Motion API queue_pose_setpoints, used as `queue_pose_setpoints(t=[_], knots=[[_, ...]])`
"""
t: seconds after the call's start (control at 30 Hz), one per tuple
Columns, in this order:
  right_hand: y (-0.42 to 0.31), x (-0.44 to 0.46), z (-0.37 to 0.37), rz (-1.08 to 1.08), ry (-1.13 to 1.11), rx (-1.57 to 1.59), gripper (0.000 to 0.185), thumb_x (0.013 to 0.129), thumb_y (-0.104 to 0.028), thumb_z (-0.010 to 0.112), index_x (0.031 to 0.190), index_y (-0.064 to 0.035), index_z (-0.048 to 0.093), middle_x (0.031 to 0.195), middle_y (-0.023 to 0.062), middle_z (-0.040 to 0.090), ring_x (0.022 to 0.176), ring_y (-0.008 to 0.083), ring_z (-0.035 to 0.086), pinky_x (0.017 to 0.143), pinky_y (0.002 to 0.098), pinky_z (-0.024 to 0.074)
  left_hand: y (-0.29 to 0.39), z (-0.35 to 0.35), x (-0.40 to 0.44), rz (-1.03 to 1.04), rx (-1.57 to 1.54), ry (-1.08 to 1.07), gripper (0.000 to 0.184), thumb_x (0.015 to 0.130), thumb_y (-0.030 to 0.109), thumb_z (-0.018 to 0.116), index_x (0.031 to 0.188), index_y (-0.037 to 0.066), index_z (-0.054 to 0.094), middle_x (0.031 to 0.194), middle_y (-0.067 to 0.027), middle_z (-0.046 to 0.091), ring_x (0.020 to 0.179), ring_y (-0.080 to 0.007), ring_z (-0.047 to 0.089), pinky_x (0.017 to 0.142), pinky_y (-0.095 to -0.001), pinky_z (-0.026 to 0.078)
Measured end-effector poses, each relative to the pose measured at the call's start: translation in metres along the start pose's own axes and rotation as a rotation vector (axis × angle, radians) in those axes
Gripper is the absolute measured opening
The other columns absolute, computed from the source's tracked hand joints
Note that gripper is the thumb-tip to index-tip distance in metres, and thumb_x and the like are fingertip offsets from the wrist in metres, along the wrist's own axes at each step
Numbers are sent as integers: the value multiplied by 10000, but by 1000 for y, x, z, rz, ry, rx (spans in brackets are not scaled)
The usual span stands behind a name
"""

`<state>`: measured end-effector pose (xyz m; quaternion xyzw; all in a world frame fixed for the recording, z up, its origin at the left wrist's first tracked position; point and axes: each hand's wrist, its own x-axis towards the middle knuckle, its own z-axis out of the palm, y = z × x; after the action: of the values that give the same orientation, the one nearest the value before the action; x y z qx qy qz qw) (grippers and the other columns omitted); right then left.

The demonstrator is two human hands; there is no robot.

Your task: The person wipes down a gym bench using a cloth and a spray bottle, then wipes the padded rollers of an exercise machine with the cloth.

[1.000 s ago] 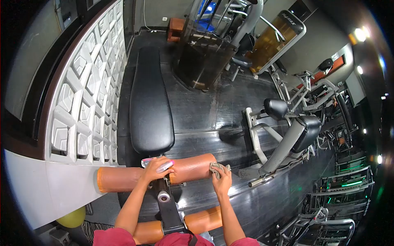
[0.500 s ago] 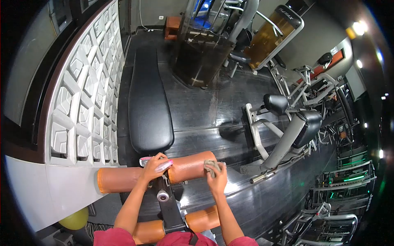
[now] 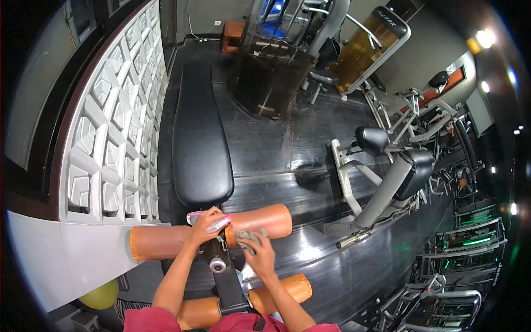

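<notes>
My right hand [image 3: 260,253] presses a crumpled grey-green cloth [image 3: 248,239] against the lower inner part of the right orange-brown foam roller [image 3: 268,219]. My left hand [image 3: 207,227] is wrapped round a clear bottle with pink parts [image 3: 220,223], beside the roller's inner end. To the left of that hand lies the other upper roller [image 3: 160,242]. Between the rollers runs a black metal post with a round silver end [image 3: 218,265]. Two lower rollers, left [image 3: 199,314] and right [image 3: 281,294], are close to my body.
A long black padded bench [image 3: 203,144] extends ahead. A white lattice wall [image 3: 113,127] and a white ledge [image 3: 66,260] stand at the left. To the right is a grey machine with black pads [image 3: 415,174]; a dark weight machine [image 3: 271,77] stands farther ahead.
My right hand and the cloth have moved left along the right roller, from its outer end to near its inner end. My left hand has stayed almost in place with the bottle.
</notes>
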<state>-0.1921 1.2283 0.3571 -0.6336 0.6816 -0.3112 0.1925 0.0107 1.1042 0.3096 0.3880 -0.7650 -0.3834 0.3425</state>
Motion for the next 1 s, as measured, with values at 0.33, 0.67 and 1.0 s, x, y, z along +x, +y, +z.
queue_pose_setpoints(t=[0.33,0.67,1.0], knots=[[34,-5,-10,195,292,-6,333,759,-61,744,1043,-230,781,1231,121,637,1132,333,615,973,419,502,9,-3,-1,9,63,-68,375,792,417,813,1041,142,761,998,-57,698,888,-274,672,783,-395,485],[-26,2,16,-184,-169,-73,415,735,-112,783,1116,-270,739,1213,3,664,955,279,626,817,385,562,-1,3,-1,-8,45,-85,310,838,336,783,1049,113,750,1030,-64,719,922,-277,679,808,-405,484],[16,32,-28,-1,140,-162,359,757,-106,756,1081,-259,734,1160,48,664,1078,320,624,880,430,545,5,0,6,-34,21,-34,239,848,199,753,1066,103,738,986,-93,685,865,-321,665,740,-410,492]])
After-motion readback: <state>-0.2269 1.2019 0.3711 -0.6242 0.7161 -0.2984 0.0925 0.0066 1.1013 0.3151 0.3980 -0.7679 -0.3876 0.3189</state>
